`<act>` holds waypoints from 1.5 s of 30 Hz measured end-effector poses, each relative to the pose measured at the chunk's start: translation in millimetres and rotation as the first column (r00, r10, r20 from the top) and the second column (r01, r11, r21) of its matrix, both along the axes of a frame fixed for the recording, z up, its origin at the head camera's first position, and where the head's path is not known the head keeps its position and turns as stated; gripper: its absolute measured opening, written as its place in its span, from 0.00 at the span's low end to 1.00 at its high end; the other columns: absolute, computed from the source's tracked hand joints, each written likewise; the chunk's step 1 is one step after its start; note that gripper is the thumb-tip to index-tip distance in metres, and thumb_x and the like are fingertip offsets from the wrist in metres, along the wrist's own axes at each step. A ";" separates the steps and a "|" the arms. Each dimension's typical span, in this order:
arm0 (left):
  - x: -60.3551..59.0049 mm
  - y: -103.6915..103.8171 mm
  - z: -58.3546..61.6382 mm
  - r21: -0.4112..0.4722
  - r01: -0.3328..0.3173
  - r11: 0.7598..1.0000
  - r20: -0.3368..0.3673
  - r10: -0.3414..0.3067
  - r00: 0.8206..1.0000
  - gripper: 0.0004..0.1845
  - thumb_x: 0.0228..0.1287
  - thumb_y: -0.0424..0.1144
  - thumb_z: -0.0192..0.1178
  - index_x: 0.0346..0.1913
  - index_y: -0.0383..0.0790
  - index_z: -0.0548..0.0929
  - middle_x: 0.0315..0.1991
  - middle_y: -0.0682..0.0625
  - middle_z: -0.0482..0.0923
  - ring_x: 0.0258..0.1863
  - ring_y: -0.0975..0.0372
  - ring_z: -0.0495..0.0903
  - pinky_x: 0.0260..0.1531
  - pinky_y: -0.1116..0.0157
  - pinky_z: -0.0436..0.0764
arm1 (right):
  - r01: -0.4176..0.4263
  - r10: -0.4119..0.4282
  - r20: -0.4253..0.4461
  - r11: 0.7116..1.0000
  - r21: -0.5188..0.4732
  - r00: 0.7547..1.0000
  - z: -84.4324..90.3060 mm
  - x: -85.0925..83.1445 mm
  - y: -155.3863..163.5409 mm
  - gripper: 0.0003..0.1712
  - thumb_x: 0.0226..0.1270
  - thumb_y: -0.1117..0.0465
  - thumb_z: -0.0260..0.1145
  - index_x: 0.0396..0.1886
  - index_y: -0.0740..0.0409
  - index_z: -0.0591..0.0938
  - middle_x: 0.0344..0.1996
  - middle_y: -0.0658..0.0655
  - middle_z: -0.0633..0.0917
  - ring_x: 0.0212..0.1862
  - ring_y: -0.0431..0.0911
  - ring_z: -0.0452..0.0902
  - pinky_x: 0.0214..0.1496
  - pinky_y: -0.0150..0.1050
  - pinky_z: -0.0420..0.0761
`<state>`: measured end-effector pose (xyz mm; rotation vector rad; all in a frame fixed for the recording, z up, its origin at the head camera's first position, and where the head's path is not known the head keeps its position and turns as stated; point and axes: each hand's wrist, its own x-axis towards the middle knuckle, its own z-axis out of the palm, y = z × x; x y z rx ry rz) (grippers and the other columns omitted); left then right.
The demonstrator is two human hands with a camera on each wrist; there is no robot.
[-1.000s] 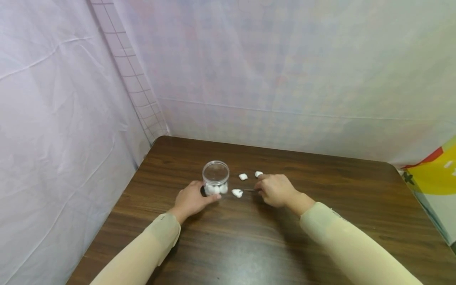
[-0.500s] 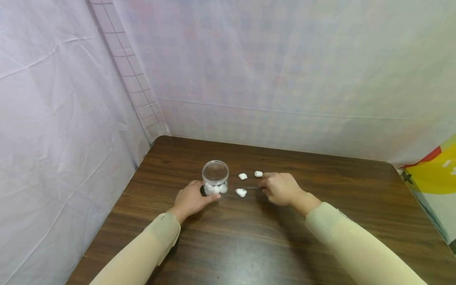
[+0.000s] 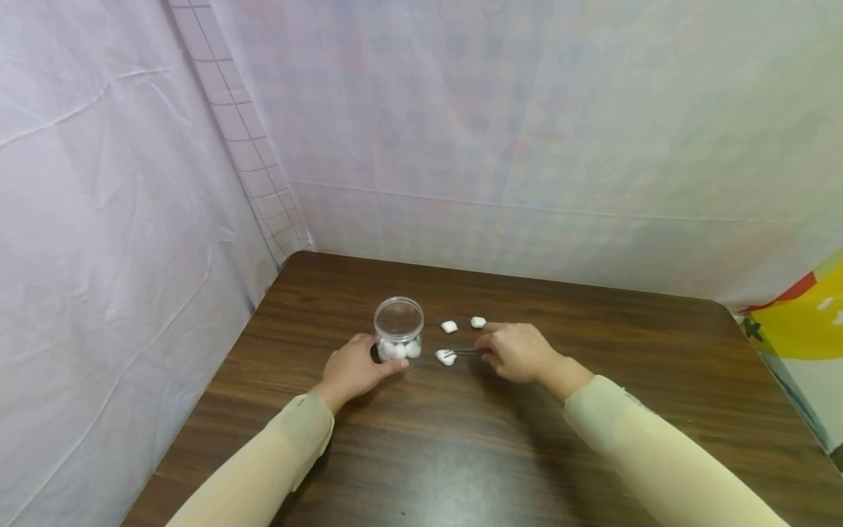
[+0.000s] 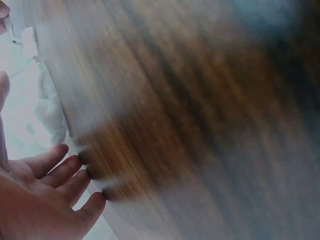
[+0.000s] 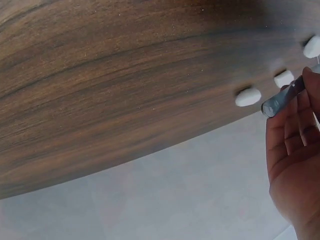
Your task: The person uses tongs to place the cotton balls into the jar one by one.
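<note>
Head view: left hand (image 3: 356,369) cups the base of a clear jar (image 3: 398,329) on the bench (image 3: 461,439); right hand (image 3: 516,351) pinches tweezers (image 3: 464,352), tips at a cotton ball (image 3: 445,356). Left wrist view: fingers (image 4: 55,172) relaxed, blurred. Right wrist view: fingers curl round tweezers (image 5: 282,98).

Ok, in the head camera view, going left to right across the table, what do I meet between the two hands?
Left hand → clear jar holding white pieces → white piece at the tweezers' tip → tweezers → right hand.
</note>
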<state>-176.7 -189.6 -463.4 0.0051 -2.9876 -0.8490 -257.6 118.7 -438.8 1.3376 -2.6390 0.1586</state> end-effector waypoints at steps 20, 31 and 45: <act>1.2 0.2 0.5 -0.011 -0.002 1.000 0.000 0.002 1.000 0.45 0.56 0.70 0.64 0.66 0.39 0.76 0.63 0.40 0.75 0.61 0.45 0.74 0.59 0.42 0.70 | -0.018 0.018 0.003 1.000 0.011 1.000 -6.2 -1.2 1.3 0.10 0.57 0.63 0.73 0.41 0.52 0.89 0.40 0.50 0.84 0.37 0.48 0.84 0.33 0.46 0.83; 0.7 0.5 0.6 -0.013 -0.003 1.000 -0.001 0.003 1.000 0.45 0.56 0.70 0.63 0.67 0.39 0.76 0.63 0.40 0.75 0.62 0.45 0.74 0.60 0.42 0.69 | 0.020 -0.019 -0.022 0.999 0.029 1.000 -11.2 -1.1 -2.4 0.10 0.56 0.62 0.72 0.39 0.50 0.90 0.37 0.47 0.83 0.34 0.48 0.83 0.28 0.46 0.82; 0.8 0.2 0.2 -0.011 -0.004 1.000 -0.004 0.004 1.000 0.45 0.56 0.70 0.64 0.66 0.39 0.76 0.64 0.40 0.75 0.62 0.46 0.74 0.60 0.42 0.69 | 0.078 -0.078 -0.032 0.997 -0.004 0.996 -2.0 -3.1 14.9 0.11 0.58 0.62 0.70 0.41 0.49 0.90 0.40 0.48 0.84 0.28 0.43 0.80 0.21 0.38 0.75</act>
